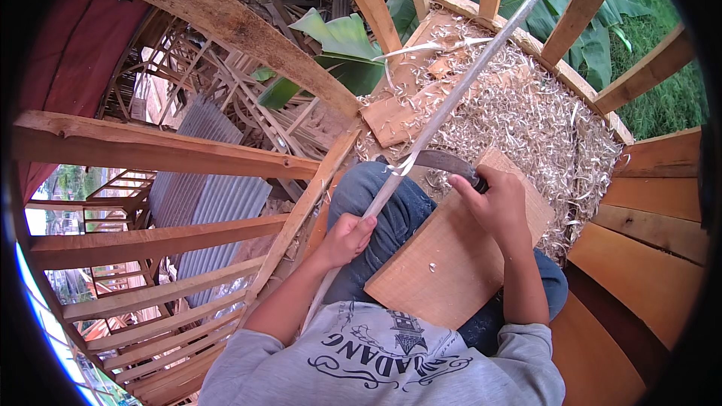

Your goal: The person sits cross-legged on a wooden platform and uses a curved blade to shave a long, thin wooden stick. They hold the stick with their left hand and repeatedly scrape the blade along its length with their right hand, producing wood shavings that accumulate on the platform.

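My left hand (349, 240) is closed around a long pale stick (460, 94), which slants from beside my waist to the far upper right. In my right hand (499, 203) is the dark handle of a curved knife (438, 159). The blade points left and meets the stick just beyond my left hand. A thin peeled strip (406, 165) curls off the stick at the blade. Across my lap lies a flat wooden board (444, 271), under my right forearm.
Curly wood shavings (534, 116) cover the floor ahead, around a loose plank (402, 116). Wooden railing slats (173, 152) enclose me at left and ahead. Brown boards (639, 271) stand at right. Outside are banana leaves (346, 45) and corrugated sheets (218, 233).
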{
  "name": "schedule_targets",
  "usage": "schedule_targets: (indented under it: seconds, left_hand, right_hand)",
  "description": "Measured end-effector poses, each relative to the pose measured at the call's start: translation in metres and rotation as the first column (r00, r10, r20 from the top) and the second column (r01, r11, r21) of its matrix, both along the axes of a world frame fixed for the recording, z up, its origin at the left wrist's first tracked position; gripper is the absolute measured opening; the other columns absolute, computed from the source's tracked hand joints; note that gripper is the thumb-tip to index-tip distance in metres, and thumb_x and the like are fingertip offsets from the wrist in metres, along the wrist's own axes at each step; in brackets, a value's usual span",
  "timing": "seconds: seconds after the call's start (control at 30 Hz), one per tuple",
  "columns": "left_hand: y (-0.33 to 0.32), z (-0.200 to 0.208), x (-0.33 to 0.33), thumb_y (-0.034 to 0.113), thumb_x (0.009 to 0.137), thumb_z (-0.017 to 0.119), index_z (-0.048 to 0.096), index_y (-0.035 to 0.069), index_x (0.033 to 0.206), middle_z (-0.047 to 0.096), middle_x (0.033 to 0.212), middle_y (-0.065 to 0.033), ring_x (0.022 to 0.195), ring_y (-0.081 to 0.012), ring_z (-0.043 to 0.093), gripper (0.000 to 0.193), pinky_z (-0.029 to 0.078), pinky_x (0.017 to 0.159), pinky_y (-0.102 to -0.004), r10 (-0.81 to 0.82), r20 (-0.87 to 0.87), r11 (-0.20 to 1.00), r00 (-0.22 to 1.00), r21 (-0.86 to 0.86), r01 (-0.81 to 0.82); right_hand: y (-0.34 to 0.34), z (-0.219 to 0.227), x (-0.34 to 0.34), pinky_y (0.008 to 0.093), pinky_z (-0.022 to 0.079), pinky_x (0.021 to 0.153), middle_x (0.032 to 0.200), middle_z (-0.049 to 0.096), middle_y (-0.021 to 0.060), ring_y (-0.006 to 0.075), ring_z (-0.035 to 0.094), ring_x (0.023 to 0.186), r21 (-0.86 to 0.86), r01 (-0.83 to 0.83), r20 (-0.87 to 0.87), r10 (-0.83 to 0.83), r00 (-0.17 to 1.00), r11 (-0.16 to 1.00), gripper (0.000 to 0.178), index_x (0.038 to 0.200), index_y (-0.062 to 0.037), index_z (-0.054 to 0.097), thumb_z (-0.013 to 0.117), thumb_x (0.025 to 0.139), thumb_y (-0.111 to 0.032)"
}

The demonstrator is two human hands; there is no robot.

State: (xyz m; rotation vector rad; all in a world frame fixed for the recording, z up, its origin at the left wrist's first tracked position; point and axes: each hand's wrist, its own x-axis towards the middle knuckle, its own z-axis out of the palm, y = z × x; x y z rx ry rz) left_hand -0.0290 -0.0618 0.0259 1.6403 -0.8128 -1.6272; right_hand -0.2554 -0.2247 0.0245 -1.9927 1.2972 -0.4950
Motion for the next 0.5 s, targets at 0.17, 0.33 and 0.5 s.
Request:
schedule_targets:
  seconds: [0.17, 0.33, 0.5]
  left_hand:
    - [0.006, -0.005, 0.009, 0.046, 0.094, 0.049, 0.035, 0.013, 0.051, 0.036, 0.043, 0.0039, 0.034, -0.0053, 0.033, 0.056, 0.024, 0.031, -0.0226, 0.04, -0.099, 0.995, 0.994, 0.091, -0.031]
    - [0.003, -0.004, 0.008, 0.039, 0.092, 0.055, 0.038, 0.013, 0.051, 0.037, 0.043, 0.0047, 0.035, -0.0044, 0.034, 0.052, 0.024, 0.033, -0.0222, 0.027, -0.067, 0.996, 0.997, 0.087, -0.021]
    - [0.003, -0.001, 0.004, 0.034, 0.089, 0.06, 0.042, 0.012, 0.051, 0.038, 0.044, 0.0051, 0.037, -0.0037, 0.034, 0.048, 0.023, 0.035, -0.0221, 0.024, -0.019, 0.996, 1.0, 0.086, -0.022]
  right_hand:
    - [0.0, -0.004, -0.009, 0.0319, 0.04, 0.052, 0.059, 0.054, 0.0154, 0.0156, 0.052, 0.055, 0.426, -0.404, 0.352, 0.264, 0.898, 0.809, 0.036, 0.081, 0.0045, 0.06, 0.065, 0.085, -0.031]
    - [0.006, -0.003, -0.002, 0.0369, 0.044, 0.056, 0.066, 0.058, 0.0214, 0.0282, 0.058, 0.059, 0.393, -0.537, 0.386, 0.396, 0.833, 0.747, 0.037, 0.085, 0.005, 0.06, 0.062, 0.088, -0.031]
    - [0.01, -0.012, 0.002, 0.028, 0.035, 0.047, 0.054, 0.047, 0.0023, 0.008, 0.044, 0.052, 0.279, -0.521, 0.413, 0.389, 0.824, 0.807, 0.032, 0.074, 0.0027, 0.059, 0.065, 0.087, -0.026]
